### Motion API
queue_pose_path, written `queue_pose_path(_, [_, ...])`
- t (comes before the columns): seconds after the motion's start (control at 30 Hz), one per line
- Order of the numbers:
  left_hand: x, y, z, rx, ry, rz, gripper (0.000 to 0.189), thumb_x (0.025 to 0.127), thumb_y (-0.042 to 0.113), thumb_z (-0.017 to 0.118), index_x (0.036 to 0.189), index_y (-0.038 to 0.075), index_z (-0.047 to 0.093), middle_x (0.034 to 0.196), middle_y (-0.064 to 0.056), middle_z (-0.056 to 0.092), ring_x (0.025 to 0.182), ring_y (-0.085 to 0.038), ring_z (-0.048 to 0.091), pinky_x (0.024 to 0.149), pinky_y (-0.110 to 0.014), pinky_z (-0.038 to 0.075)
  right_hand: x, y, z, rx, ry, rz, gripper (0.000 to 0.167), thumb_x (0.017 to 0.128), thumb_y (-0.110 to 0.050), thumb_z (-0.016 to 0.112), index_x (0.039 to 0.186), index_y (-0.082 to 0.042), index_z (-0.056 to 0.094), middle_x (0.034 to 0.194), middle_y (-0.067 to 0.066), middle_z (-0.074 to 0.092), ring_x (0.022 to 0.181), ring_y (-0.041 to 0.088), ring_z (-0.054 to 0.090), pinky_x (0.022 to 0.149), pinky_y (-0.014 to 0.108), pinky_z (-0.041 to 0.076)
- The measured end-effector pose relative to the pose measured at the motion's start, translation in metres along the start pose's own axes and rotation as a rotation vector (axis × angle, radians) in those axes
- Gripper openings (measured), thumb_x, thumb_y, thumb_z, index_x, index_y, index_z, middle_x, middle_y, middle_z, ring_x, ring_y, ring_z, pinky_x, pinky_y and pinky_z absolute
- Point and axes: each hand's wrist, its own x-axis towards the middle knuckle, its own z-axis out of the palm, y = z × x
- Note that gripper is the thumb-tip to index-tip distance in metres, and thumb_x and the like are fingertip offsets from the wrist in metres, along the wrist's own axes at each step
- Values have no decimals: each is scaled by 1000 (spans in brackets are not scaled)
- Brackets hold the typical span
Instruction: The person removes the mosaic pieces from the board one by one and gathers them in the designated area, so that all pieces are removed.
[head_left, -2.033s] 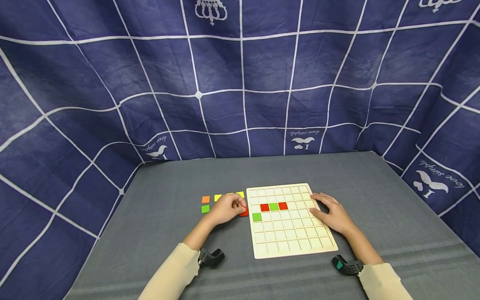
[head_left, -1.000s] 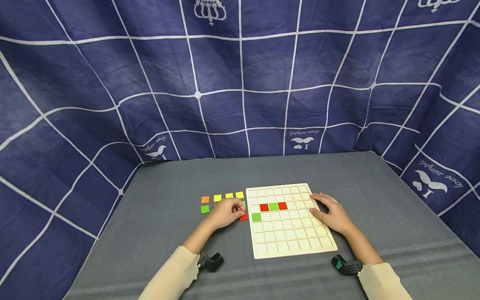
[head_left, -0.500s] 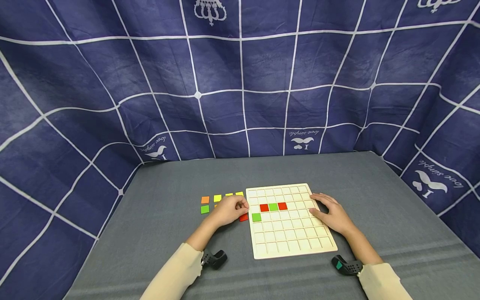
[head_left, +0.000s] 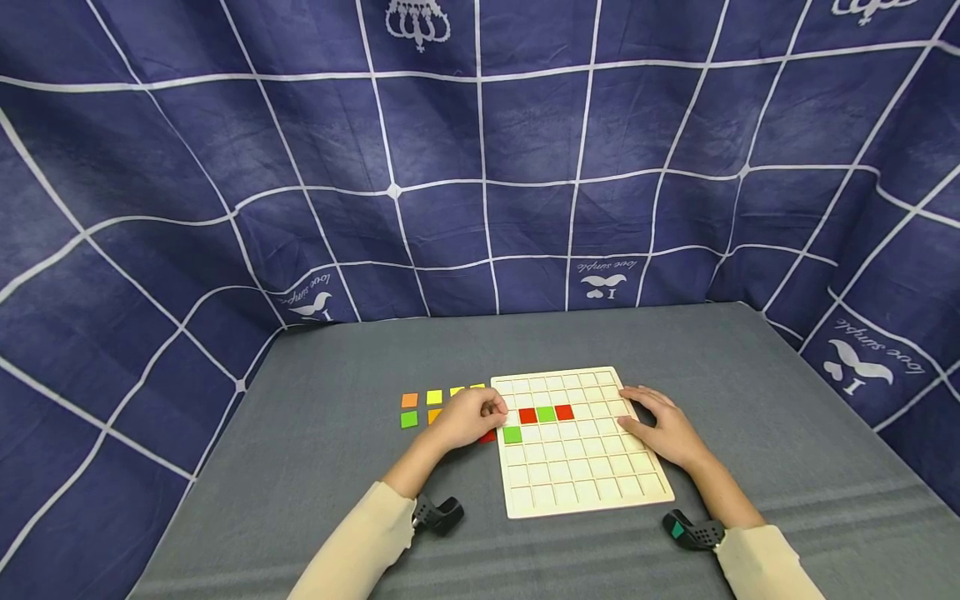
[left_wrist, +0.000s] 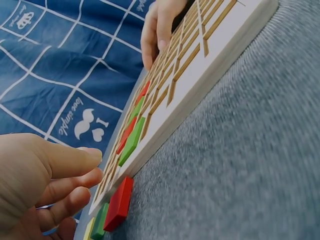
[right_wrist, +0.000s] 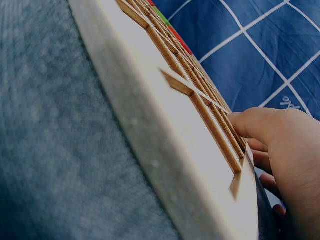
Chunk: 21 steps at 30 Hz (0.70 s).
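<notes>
A pale wooden grid board point(head_left: 585, 475) lies on the grey cloth, with two red tiles and a green tile point(head_left: 546, 413) in a row and another green tile point(head_left: 512, 434) one row nearer. Over the board's left edge, my left hand point(head_left: 467, 417) has its thumb and index finger brought together; I cannot tell whether a tile is between them. Below those fingers in the left wrist view, a loose red tile point(left_wrist: 119, 204) rests against the board's side, with a green one behind. My right hand point(head_left: 667, 429) rests its thumb and fingers on the board's right edge.
Left of the board lie loose tiles: an orange tile point(head_left: 409, 400), a green tile point(head_left: 408, 419), a yellow tile point(head_left: 434, 397) and more partly hidden behind my left hand. A blue curtain point(head_left: 540, 208) with white lines hangs behind and beside the table point(head_left: 360, 358).
My left hand has moved from the loose tiles rightward to the board's left edge. The loose red tile beside the board has shifted slightly nearer. My right hand has stayed in place.
</notes>
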Motion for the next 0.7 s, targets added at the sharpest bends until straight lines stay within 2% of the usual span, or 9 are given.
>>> queue_pose_path(0.27, [8, 2, 6, -27, -17, 13, 4, 89, 9, 71, 87, 11, 68, 75, 7, 60, 68, -6, 53, 65, -24, 46, 0, 1, 0, -2, -1, 0, 55, 92, -35, 67, 136, -4, 55, 143, 27, 44, 135, 45, 32, 103, 64, 25])
queue_pose_path(0.5, [18, 4, 13, -56, -28, -4, 4, 88, 11, 73, 88, 10, 68, 77, 6, 60, 69, -7, 54, 65, -24, 46, 0, 2, 0, 2, 3, -4, 54, 92, -33, 68, 136, -3, 56, 142, 27, 44, 135, 45, 32, 103, 65, 25])
queue_pose_path(0.7, [22, 4, 19, -8, -17, -1, 9, 86, 14, 75, 91, 11, 69, 81, 7, 60, 72, -7, 54, 69, -24, 45, 0, 2, 0, -1, 1, -4, 54, 92, -33, 68, 136, -3, 55, 142, 26, 45, 135, 45, 32, 103, 65, 25])
